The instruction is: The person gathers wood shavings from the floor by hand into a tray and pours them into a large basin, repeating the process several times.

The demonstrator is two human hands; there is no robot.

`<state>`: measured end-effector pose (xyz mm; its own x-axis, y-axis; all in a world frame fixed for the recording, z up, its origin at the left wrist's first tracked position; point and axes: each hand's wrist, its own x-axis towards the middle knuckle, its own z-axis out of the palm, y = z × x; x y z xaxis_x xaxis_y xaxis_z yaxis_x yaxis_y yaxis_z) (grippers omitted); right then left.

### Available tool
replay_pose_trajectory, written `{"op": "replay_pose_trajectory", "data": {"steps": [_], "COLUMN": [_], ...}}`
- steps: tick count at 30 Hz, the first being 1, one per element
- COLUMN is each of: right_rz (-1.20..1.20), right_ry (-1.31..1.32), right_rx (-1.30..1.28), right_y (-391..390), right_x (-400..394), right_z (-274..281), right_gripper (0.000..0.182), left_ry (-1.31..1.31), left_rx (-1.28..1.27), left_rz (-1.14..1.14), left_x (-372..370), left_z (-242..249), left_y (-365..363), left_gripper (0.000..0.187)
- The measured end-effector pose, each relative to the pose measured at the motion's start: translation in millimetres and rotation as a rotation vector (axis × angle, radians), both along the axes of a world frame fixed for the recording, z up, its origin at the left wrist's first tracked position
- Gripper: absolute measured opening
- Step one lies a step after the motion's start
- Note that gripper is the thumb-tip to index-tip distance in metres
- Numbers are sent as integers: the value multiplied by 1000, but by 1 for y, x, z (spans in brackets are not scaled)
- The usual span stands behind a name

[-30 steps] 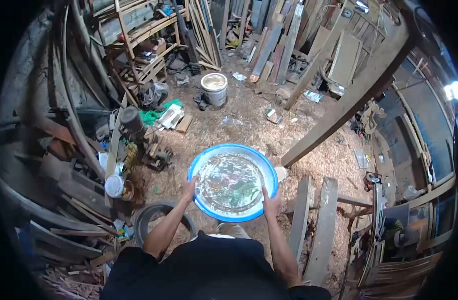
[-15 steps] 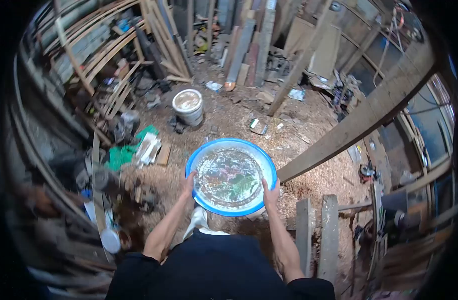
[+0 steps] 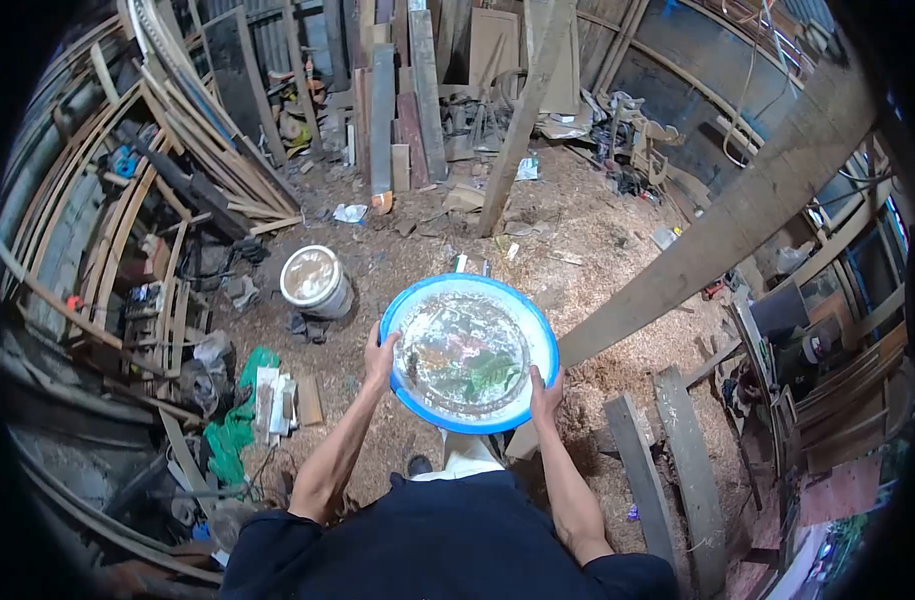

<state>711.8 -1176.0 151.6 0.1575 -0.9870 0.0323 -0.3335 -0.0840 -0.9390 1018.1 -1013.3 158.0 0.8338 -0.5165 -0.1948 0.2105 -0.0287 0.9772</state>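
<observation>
Blue plastic fills the middle of what I see from my head camera — a wide round basin [image 3: 469, 352] that I hold level out in front of my chest. My left hand [image 3: 381, 360] is clamped on its left rim, thumb over the edge and fingers under it. My right hand [image 3: 545, 393] grips the near right rim the same way, so the basin hangs between both hands, off the ground. Inside it lies a shallow pool of murky liquid with green and reddish bits; I cannot tell what they are.

Beyond my left hand, further out on the sawdust floor [image 3: 588, 250], stands a white bucket [image 3: 316, 280] with brownish contents, well apart from the basin. Nearer my left arm lie a green cloth [image 3: 240, 415] and some flat scraps. Past my right hand a heavy wooden beam [image 3: 738, 220] slants away, and two grey planks [image 3: 668, 470] lie on the floor beside my right arm. Straight ahead, boards lean in a stack [image 3: 398, 110] against the wall.

As for the work, I judge it to be mid-carry: the basin is lifted, full, and nothing looks spilled — it has not yet been set down or emptied anywhere.
</observation>
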Motion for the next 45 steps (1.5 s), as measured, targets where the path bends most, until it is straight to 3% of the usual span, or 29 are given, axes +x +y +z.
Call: {"op": "replay_pose_trajectory", "data": {"steps": [3, 6, 7, 8, 12, 15, 17, 25, 29, 31, 38, 45], "right_rz": [-17, -120, -107, -155, -217, -283, -333, -608, -709, -751, -888, -953], "right_ry": [-185, -94, -93, -101, -143, -50, -15, 117, 22, -32, -43, 98], "right_rx": [96, -70, 60, 72, 57, 30, 45, 54, -29, -57, -57, 44], "right_y": [-38, -100, -122, -136, -202, -248, -272, -336, -359, -364, -384, -402], "right_x": [38, 72, 86, 105, 157, 181, 190, 249, 263, 286, 390, 421], "right_z": [-11, -58, -44, -44, -1, 4, 12, 20, 9, 7, 22, 8], "right_gripper": [76, 72, 74, 56, 57, 68, 71, 75, 68, 65, 58, 53], "left_ry": [17, 32, -19, -70, -18, -11, -30, 130, 48, -28, -49, 9], "left_rx": [53, 105, 118, 130, 191, 170, 171, 110, 99, 101, 77, 117], "left_rz": [-24, -8, -31, -55, -157, -223, -286, -516, -697, -756, -932, -945], "left_x": [38, 72, 91, 111, 181, 211, 216, 298, 304, 319, 395, 424], "left_z": [-11, -6, -10, -11, -11, -1, 27, -21, -22, -9, 19, -25], "left_y": [-49, -112, -134, -153, -242, -313, -355, -502, -572, -601, -672, -706], "left_gripper": [57, 59, 61, 63, 61, 65, 69, 72, 63, 54, 59, 58]}}
